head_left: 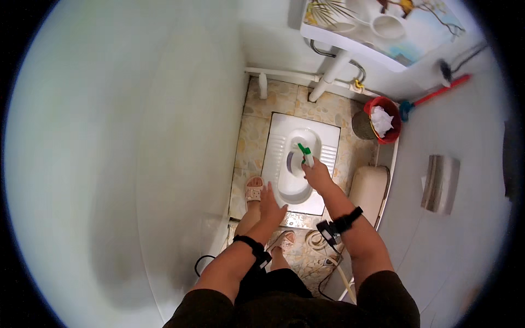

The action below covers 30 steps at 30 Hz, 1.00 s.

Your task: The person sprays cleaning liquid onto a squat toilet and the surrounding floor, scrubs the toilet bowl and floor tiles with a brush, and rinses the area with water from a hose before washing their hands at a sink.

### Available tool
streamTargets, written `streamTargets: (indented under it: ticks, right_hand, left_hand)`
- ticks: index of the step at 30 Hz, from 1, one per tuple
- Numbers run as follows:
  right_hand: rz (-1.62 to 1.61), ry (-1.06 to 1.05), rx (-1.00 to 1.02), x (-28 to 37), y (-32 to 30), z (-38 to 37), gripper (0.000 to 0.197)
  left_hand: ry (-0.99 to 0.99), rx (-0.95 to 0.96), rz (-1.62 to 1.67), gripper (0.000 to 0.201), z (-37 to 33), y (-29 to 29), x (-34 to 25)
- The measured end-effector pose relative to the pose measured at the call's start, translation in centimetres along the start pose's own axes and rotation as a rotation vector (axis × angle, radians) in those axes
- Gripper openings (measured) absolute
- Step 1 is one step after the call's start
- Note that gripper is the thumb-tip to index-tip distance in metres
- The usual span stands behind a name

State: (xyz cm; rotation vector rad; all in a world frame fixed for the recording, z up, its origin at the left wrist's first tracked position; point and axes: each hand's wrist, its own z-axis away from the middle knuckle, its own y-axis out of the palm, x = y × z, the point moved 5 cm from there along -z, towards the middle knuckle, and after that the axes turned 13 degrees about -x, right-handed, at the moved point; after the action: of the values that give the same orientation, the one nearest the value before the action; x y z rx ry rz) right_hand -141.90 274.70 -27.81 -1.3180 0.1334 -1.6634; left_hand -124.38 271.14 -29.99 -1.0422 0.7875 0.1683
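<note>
Fingers of the right hand (pixel 317 176) are curled around a white spray bottle (pixel 309 159) with a green trigger head (pixel 304 148), which sits above the bowl of the white squat toilet (pixel 279 127), nozzle toward the upper left; whether one finger lies on the trigger is too small to tell. The bottle looks like stiff, thin plastic, probably light enough for one hand, though how full it is cannot be seen; its smooth wall would likely turn slippery when wet, so the neck just below the green head seems the surest hold, and the trigger head is likely the part most easily damaged by a knock. Empty, with fingers extended and thumb apart, the left hand (pixel 272 208) hangs near the toilet's lower left edge. Black straps (pixel 348 219) with small devices circle both wrists. Farther out, sandals (pixel 254 189) stand on the patterned tiles, and a coiled pale hose (pixel 315 240) lies beyond the toilet's lower right corner. Another white bottle (pixel 263 86) stands by the far wall, left of a slanting white pipe (pixel 330 76). Toward the right wall are a red bin (pixel 389 138) holding white paper (pixel 381 120), a red-handled tool (pixel 443 90) and a metallic holder (pixel 441 185).
</note>
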Motion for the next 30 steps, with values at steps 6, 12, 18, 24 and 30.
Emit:
streamTargets:
  ticks: [6,12,18,24,30]
  right_hand:
    - [0.047,-0.010,-0.189,1.4,2.1,-8.0,0.029]
    - [-0.027,0.121,-0.233,3.3,3.3,-16.6,0.030]
    - [0.068,0.043,-0.123,2.2,9.5,-26.0,0.032]
    - [0.169,-0.007,-0.073,1.6,13.3,-32.0,0.033]
    - [0.196,-0.155,-0.062,0.1,14.2,-32.4,0.036]
  left_hand:
    - [-0.079,-0.037,0.094,0.069,-4.0,-2.6,3.0]
    - [-0.415,0.107,0.085,0.076,-4.9,-5.0,2.5]
    - [-0.751,0.148,0.467,0.068,-4.4,-4.8,6.2]
    - [-0.864,0.073,0.715,0.057,-4.3,-4.7,6.2]
    - [-0.811,0.121,0.890,0.056,-4.9,-2.5,5.2]
